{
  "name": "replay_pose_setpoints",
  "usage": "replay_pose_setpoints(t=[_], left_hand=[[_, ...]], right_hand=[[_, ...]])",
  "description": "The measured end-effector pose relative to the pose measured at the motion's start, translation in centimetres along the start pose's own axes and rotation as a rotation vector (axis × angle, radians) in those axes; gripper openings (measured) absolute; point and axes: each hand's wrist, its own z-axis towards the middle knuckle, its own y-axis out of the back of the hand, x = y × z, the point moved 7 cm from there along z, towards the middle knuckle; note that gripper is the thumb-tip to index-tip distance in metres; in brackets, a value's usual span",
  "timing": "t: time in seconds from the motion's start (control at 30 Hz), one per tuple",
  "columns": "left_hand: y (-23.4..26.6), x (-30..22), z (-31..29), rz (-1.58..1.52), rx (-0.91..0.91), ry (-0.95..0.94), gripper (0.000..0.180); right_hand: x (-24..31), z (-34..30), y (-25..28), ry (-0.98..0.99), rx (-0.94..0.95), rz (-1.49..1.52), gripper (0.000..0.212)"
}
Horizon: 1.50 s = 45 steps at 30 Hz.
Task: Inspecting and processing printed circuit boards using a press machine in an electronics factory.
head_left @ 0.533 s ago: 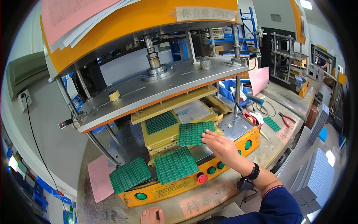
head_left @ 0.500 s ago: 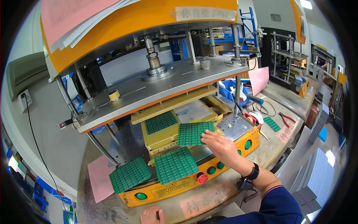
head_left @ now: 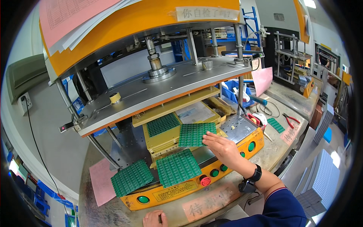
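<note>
My right hand (head_left: 223,148) pinches the right edge of a green circuit board panel (head_left: 196,134), held tilted over the front of a yellow fixture plate (head_left: 162,142). Another green panel (head_left: 163,124) sits in the fixture's left recess. Two more green panels lie at the machine's front: one in the middle (head_left: 179,168), one at the left (head_left: 132,178) with its corner over the control strip. Low in the view, my left hand (head_left: 154,218) rests on the bench edge, fingers curled, with nothing visible in them; the lower edge cuts it off.
The press's steel plate (head_left: 162,85) hangs above the fixture on metal posts. Along the orange front panel are green buttons (head_left: 214,173) and a red stop knob (head_left: 205,180). At the right lie red-handled pliers (head_left: 290,122), a small green board (head_left: 276,125) and a blue bin (head_left: 236,92).
My right hand and the green panel it holds have shifted very slightly left. My left hand and the other panels look almost the same.
</note>
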Motion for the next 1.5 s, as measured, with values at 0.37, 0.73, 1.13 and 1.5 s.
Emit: replay_pose_setpoints(t=[0.37,0.73,1.13,1.5], left_hand=[[-0.1,0.1,-0.1,0.009,0.011,0.0,0.009],[-0.1,0.1,0.0,-0.008,0.019,0.001,0.008],[0.1,-0.2,0.1,-0.003,0.001,-0.014,0.009],[0.2,-0.3,0.2,0.007,-0.002,-0.02,0.009]], right_hand=[[-0.3,0.3,-0.5,-0.009,0.021,0.05,0.026],[-0.5,0.4,-0.1,-0.029,0.023,0.041,0.026],[-0.7,0.3,-0.1,-0.038,0.019,0.073,0.026],[-1.1,0.3,-0.1,-0.071,0.034,0.124,0.024]])
